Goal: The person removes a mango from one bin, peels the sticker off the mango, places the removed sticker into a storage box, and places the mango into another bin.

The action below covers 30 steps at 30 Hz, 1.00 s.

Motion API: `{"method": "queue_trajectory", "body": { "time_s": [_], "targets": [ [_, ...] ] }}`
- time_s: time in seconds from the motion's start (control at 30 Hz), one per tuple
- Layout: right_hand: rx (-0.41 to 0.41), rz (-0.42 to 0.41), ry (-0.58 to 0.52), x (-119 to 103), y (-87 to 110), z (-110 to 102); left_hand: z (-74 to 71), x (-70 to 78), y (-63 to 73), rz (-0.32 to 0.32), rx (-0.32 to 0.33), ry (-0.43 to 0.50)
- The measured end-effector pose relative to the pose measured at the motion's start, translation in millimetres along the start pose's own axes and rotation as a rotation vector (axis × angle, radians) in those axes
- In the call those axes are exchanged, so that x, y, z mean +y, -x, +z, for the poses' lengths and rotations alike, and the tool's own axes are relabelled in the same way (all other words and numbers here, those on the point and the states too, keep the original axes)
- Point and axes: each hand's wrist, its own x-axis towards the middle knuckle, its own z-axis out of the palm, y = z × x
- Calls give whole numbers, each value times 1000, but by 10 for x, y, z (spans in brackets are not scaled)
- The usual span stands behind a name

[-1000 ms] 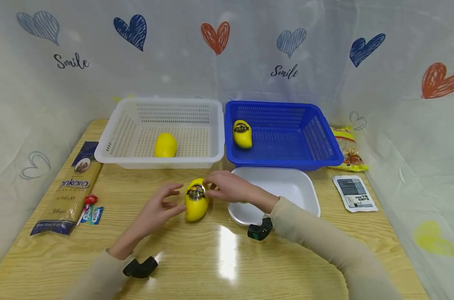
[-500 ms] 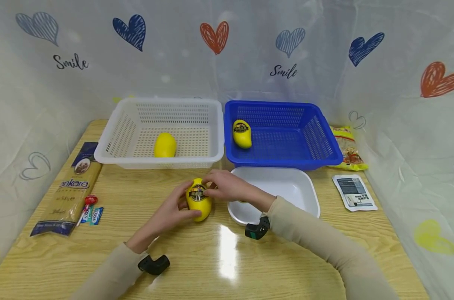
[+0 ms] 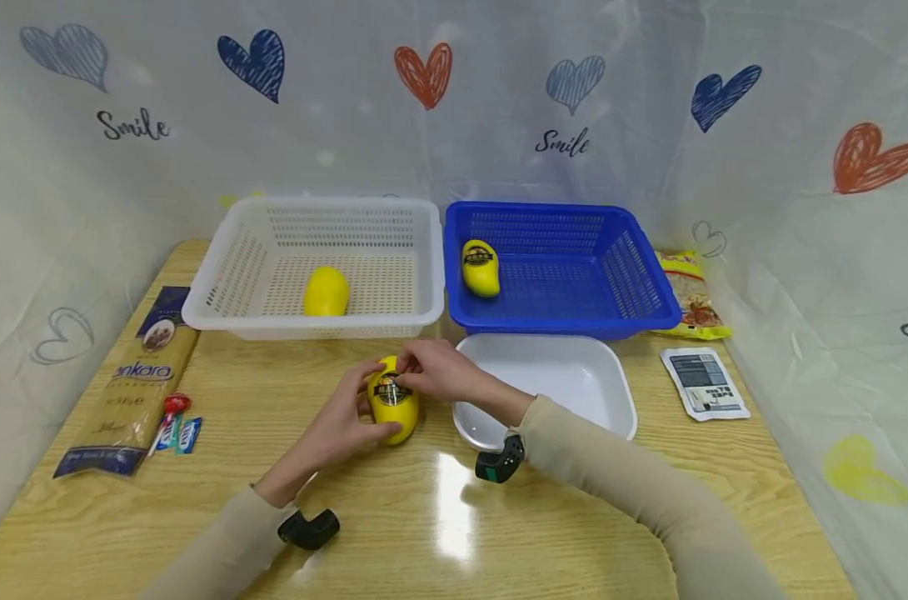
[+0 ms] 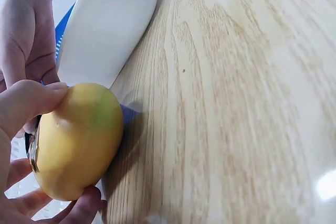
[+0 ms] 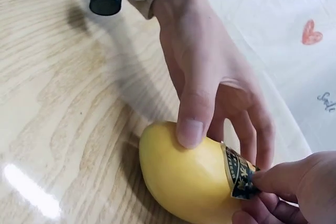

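Observation:
A yellow mango (image 3: 396,422) with a dark round sticker (image 3: 387,388) lies on the wooden table. My left hand (image 3: 337,423) grips its left side, thumb near the lower end and fingers toward the top. From the other side my right hand (image 3: 442,372) pinches the sticker's edge. In the right wrist view, the thumb presses on the sticker (image 5: 238,170), whose near edge looks raised from the skin. The left wrist view shows the mango's plain side (image 4: 84,140) held between thumb and fingers, with the sticker mostly hidden.
A white basket (image 3: 311,327) holds a plain mango (image 3: 326,292); a blue basket (image 3: 566,323) beside it holds a stickered mango (image 3: 481,275). A white tray (image 3: 621,375) stands right. Left are a pasta packet (image 3: 127,387), lollipop (image 3: 177,403) and small wrapped sweets (image 3: 178,435); right, two packets (image 3: 705,383).
My left hand has moved right and taken hold of the mango, which has turned slightly. My right hand has stayed near the sticker, its fingers shifting a little further over it.

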Motion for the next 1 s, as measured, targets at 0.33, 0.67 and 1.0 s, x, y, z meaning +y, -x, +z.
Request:
{"method": "queue_trajectory", "body": {
  "time_s": [0.33,0.67,1.0],
  "targets": [
    [123,-108,-85,-87,117,-117,27,5,-10,-14,38,-17],
    [223,-54,-248,277,700,-512,47,26,-34,-75,13,-4],
    [65,164,-251,869,1182,-561,27,27,-12,-69,-5,12]
  ]
}}
